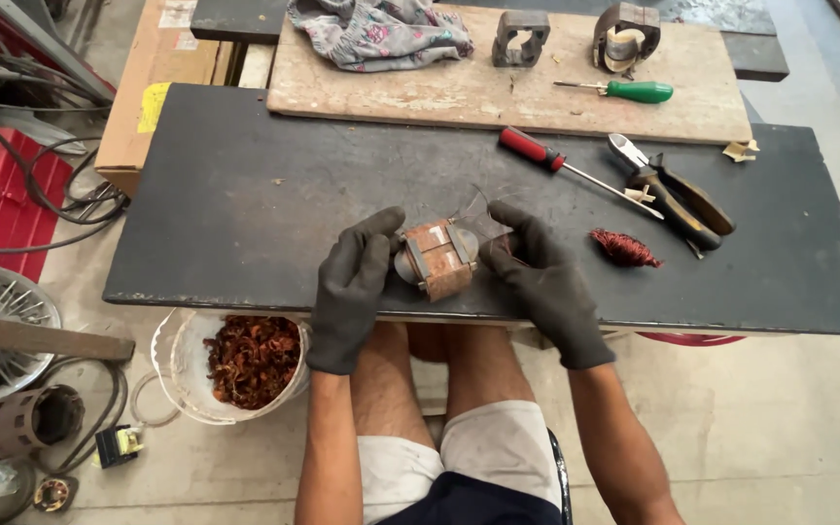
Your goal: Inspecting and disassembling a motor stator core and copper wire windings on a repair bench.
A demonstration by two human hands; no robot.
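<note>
Both my hands wear dark grey gloves and hold a small motor field coil (439,257), a rusty laminated core wound with copper wire, just above the near edge of the dark workbench (245,194). My left hand (354,284) grips its left side. My right hand (542,280) grips the right side, where thin copper wires stick up. A small bundle of reddish copper wire (624,249) lies on the bench just right of my right hand.
A red-handled screwdriver (561,161) and cutting pliers (673,194) lie behind my hands. On the wooden board (459,92) are a green-handled screwdriver (624,91), two metal cores (522,37) and a cloth (381,31). A white bucket (182,374) of copper scrap stands below left.
</note>
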